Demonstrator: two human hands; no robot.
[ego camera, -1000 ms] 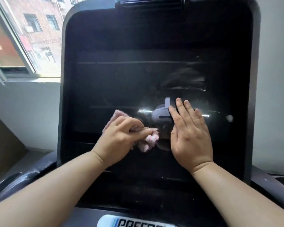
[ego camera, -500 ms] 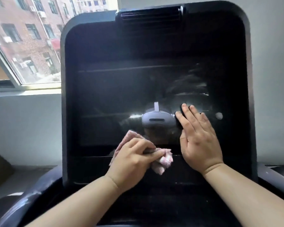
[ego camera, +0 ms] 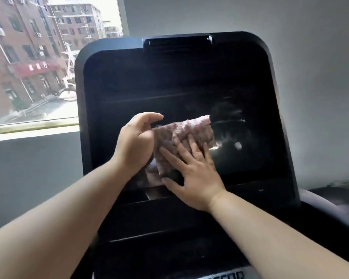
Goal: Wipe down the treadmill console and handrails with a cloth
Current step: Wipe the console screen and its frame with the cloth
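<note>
The treadmill console [ego camera: 250,77] is a large glossy black panel filling the middle of the view. A pink cloth [ego camera: 191,127] lies spread against its screen. My left hand [ego camera: 136,141] is at the cloth's left edge, thumb up, fingers curled round that edge and mostly hidden behind the palm. My right hand [ego camera: 193,174] lies flat on the lower part of the cloth with straight, spread fingers, pressing it onto the screen. A piece of the grey right handrail [ego camera: 330,206] shows beside the console.
A window [ego camera: 28,67] with brick buildings outside is at the left, its sill level with the console's middle. A grey wall [ego camera: 310,57] stands behind and to the right. A vent slot [ego camera: 177,43] sits at the console's top edge.
The cloth, bunched in my left hand before, is now spread out higher on the screen. My right hand has moved from the bare screen onto the cloth. The camera has tilted up.
</note>
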